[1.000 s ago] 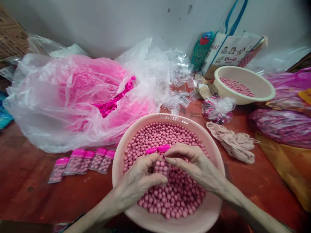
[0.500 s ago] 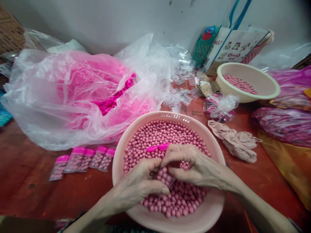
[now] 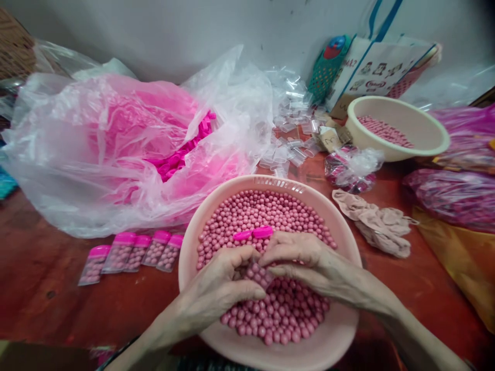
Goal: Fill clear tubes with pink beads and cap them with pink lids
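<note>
Over a pink basin (image 3: 340,335) of round pink beads (image 3: 286,319), my left hand (image 3: 222,283) is closed around a small clear plastic container (image 3: 260,274) with pink beads inside. My right hand (image 3: 309,263) is closed, thumb and fingertips drawn together at the container's upper right end. What its fingertips hold, if anything, is hidden. Two bright pink caps (image 3: 253,233) rest on the beads just beyond my fingers. Left of the basin, several clear containers with pink caps (image 3: 124,251) lie in a row, filled with beads.
A large clear bag (image 3: 58,170) with pink caps spreads across the back left. Loose clear containers (image 3: 284,154) lie behind the basin. Further right are a cream bowl (image 3: 421,147) with beads, a knotted plastic bag (image 3: 353,167), a beige cloth (image 3: 375,221) and purple packages (image 3: 456,198).
My right fingers have straightened slightly and shifted at the container's end. The bead-filled container in my left hand has tilted and moved a little up and left.
</note>
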A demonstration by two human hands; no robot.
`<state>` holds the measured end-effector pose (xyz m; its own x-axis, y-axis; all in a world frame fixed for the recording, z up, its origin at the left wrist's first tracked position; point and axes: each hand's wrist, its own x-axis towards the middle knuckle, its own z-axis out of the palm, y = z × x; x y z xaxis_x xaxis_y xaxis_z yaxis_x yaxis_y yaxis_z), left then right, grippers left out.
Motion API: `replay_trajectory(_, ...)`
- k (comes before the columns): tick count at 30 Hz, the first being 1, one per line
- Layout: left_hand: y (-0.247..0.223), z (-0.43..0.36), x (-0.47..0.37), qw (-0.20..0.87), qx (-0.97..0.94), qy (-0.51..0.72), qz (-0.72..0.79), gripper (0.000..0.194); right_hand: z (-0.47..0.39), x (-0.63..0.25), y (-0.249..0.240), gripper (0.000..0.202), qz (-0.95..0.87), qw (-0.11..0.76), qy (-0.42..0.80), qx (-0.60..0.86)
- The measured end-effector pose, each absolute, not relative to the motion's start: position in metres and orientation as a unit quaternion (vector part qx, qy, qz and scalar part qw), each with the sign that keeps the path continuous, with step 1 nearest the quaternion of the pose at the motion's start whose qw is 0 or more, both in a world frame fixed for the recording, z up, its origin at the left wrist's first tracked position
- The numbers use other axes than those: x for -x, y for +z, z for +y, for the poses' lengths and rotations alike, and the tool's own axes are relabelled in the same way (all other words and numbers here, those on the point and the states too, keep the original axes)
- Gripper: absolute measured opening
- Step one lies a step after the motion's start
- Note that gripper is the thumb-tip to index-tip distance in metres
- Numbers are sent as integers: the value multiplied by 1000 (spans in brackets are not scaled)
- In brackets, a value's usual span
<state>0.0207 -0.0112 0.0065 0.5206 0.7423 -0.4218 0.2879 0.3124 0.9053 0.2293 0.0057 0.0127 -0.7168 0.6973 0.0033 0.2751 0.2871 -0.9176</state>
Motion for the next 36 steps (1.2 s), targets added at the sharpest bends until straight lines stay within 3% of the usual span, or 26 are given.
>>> replay_trajectory(6,7,-12,-19,680,-554,161,453,11,9,-231,15,10,-771,145,533,316)
replay_trajectory(15,5,-16,-17,628,-501,328,497,11,20,-249,-4,9,-825,123,296,466)
replay_trajectory(23,5,-24,-10,601,-471,350,542,16,8,-234,-39,41,-886,205,228,348)
replay_trajectory(26,3,-26,-7,612,-450,358,542,16,12,-234,-36,34,-846,212,284,398)
replay_trajectory(30,5,-23,-10,617,-445,364,538,14,27,-224,-12,17,-711,233,483,455)
replay_trajectory(33,6,-22,-12,623,-440,367,533,15,30,-214,4,20,-540,301,641,455)
replay_trajectory(36,4,-23,-12,627,-448,369,519,15,24,-206,10,20,-481,324,692,431)
